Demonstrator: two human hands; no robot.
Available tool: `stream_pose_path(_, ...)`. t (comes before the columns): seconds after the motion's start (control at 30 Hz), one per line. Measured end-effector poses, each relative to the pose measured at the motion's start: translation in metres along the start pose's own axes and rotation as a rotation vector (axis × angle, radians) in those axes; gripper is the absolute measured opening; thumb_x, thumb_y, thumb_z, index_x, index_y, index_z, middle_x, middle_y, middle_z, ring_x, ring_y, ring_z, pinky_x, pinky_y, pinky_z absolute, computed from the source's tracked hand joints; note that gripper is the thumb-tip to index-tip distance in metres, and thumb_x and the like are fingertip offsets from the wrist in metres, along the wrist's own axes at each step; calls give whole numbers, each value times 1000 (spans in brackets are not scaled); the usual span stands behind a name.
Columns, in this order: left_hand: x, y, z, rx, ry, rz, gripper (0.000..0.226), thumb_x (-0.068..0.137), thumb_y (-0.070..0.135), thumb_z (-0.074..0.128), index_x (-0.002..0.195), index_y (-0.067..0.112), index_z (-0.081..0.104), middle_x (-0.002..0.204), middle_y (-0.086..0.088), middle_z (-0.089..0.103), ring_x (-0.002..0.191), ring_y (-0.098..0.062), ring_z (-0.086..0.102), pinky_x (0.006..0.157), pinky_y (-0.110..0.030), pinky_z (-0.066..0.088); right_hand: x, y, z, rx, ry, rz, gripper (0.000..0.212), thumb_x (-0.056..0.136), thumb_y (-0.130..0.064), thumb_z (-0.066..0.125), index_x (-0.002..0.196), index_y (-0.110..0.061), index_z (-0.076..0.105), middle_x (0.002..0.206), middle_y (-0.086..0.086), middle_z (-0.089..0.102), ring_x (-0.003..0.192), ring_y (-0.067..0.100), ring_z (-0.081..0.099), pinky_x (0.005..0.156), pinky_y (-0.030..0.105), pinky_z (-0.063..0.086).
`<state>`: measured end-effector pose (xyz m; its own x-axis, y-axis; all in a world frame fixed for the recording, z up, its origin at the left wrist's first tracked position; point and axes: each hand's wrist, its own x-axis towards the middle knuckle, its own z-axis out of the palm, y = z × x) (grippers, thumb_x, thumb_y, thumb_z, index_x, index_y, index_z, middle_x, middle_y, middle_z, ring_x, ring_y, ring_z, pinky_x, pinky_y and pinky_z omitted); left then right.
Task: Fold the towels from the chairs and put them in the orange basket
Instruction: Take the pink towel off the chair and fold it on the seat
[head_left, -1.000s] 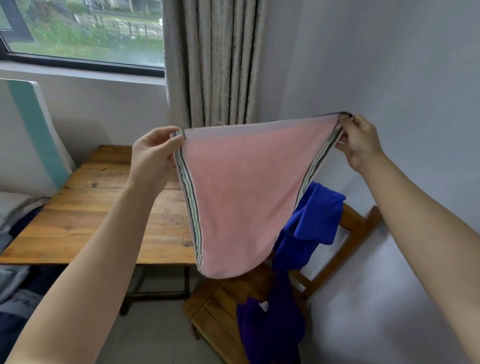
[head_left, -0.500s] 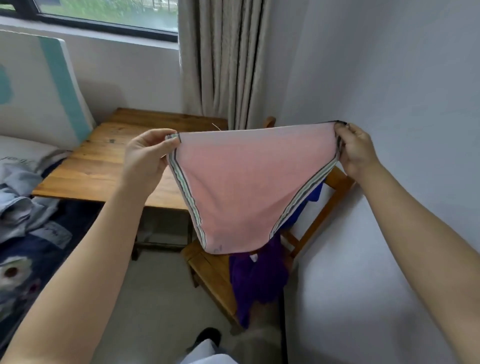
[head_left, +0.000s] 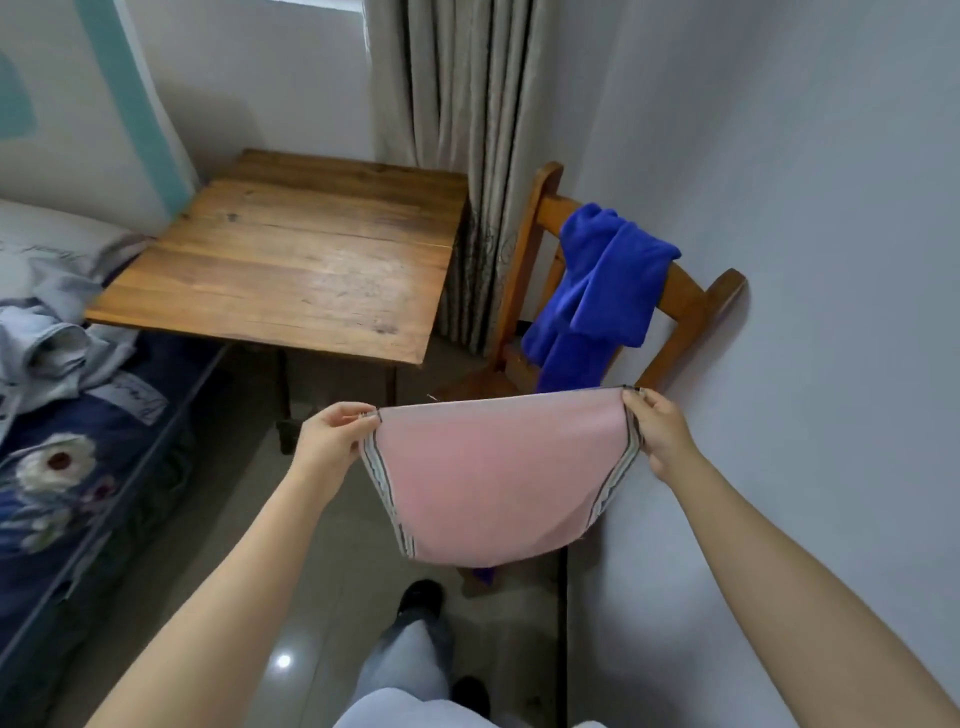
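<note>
A pink towel (head_left: 501, 475) with striped borders hangs stretched between my hands in front of me. My left hand (head_left: 332, 439) pinches its upper left corner. My right hand (head_left: 657, 434) pinches its upper right corner. The towel sags in a curve and hides most of the seat of a wooden chair (head_left: 691, 299) behind it. A blue towel (head_left: 597, 296) is draped over that chair's backrest and hangs down toward the seat. No orange basket is in view.
A wooden table (head_left: 291, 265) stands left of the chair, by a grey curtain (head_left: 457, 104). A bed with a dark floral cover (head_left: 67, 447) and crumpled pale clothes runs along the left. A white wall is close on the right. My legs and shoes are below.
My hands and the pink towel have come lower and nearer to me, below the chair's backrest. The view has tilted down, and the blue towel on the backrest now shows fully.
</note>
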<state>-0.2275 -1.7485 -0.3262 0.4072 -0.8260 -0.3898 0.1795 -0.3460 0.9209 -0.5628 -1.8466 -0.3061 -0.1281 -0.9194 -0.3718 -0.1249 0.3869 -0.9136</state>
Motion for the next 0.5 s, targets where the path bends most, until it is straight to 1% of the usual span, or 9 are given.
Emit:
stream_pose_path(0.07,6,-25,1,43,19,-83,11,83,0,63,83,11,64,82,-12,62,71,-20,60,62,-29,48,7,28,-1,-58,21,69,17,94,-16,52,86,-4,60,80,8,58,78,20,52,65,28,43)
stream_pose_path(0.13,11,-45,2,58,28,-146,11,83,-1,63,81,10,64,79,-12,62,69,-21,59,60,-29,47,12,50,-2,-123,36,124,24,93,-16,54,98,7,60,87,12,57,82,22,51,70,31,41)
stream_pose_path(0.17,15,-54,3,66,34,-174,11,82,-2,63,80,9,64,77,-11,62,67,-21,58,59,-29,47,15,59,-1,-155,42,147,26,93,-16,54,100,8,60,87,13,58,83,23,51,72,32,41)
stream_pose_path(0.23,22,-68,4,80,47,-227,14,82,-4,63,77,9,64,72,-9,60,63,-20,54,56,-27,44,19,74,1,-198,56,182,24,92,-16,55,95,7,61,88,13,59,83,23,52,71,30,41)
stream_pose_path(0.3,31,-81,7,94,54,-277,15,81,-5,62,75,8,63,69,-8,59,60,-19,51,54,-26,42,26,84,6,-213,91,207,16,91,-14,55,89,1,62,89,13,59,83,22,51,69,28,40)
stream_pose_path(0.33,34,-87,9,99,56,-300,16,81,-6,61,74,8,63,68,-9,58,59,-19,50,54,-25,41,29,88,9,-225,113,220,16,91,-13,55,87,1,62,88,13,59,83,22,50,68,27,39)
stream_pose_path(0.4,46,-97,11,105,63,-345,16,81,-7,60,73,7,62,68,-10,58,59,-19,49,54,-26,40,39,97,17,-253,142,251,20,91,-12,55,87,6,61,86,14,57,81,22,49,69,29,38)
stream_pose_path(0.5,68,-108,11,126,80,-386,18,82,-8,59,71,7,61,69,-12,57,60,-20,48,56,-27,39,54,104,32,-277,180,277,14,91,-12,55,88,-1,61,90,16,60,82,25,50,71,30,39)
